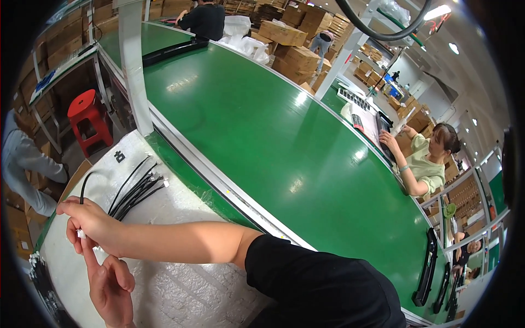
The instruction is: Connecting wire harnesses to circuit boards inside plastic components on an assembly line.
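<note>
"Black cable [82,191], head view: where?"
"In R hand [90,220], over white sheet [180,290]. Long axis approx. upright fr. fist, top bending R."
"Grip?"
"R clamped on cable. L hand [112,287] just below, index twd white connector [81,233]; can't tell if pinching."

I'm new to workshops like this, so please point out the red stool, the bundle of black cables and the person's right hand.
Red stool [81,106]: head view, on its seat.
Bundle of black cables [135,192]: head view, mid-length.
Right hand [94,222]: head view, on its back.
</note>
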The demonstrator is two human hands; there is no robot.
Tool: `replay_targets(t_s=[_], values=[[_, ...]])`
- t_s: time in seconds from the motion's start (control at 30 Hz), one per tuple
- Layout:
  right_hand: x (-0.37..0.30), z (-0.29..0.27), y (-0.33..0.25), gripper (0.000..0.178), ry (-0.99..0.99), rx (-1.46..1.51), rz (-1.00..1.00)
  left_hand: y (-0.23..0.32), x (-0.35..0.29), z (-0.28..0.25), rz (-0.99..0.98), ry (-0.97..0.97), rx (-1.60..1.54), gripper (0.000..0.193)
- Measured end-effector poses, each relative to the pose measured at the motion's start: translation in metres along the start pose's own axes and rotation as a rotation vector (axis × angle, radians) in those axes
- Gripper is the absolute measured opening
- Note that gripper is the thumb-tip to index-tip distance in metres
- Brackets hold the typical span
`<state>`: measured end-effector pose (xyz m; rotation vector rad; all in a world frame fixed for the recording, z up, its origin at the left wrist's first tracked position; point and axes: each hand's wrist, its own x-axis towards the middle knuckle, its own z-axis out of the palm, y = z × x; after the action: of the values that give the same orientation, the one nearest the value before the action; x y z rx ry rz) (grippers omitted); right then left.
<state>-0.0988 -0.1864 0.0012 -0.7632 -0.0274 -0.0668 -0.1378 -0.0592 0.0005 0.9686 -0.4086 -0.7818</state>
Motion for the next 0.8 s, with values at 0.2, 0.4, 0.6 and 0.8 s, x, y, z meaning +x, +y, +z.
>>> replay_targets(t_s=[0.2, 0.4, 0.6, 0.8], values=[[-0.009, 0.003, -0.011, 0.028, -0.211, -0.320, -0.291, 0.002, 0.002, 0.010, 0.012, -0.020, 0.125, 0.081], [-0.016, 0.007, -0.017, 0.037, 0.029, 0.214, 0.081, -0.001, -0.002, 0.021, 0.023, 0.042, 0.335, 0.091], [-0.039, 0.031, -0.051, 0.026, -0.279, -0.418, -0.255, 0.008, -0.009, 0.015, -0.020, -0.125, 0.131, 0.096], [-0.046, 0.027, -0.046, 0.022, -0.053, -0.220, -0.103, 0.007, -0.005, 0.019, -0.110, -0.188, 0.114, 0.099]])
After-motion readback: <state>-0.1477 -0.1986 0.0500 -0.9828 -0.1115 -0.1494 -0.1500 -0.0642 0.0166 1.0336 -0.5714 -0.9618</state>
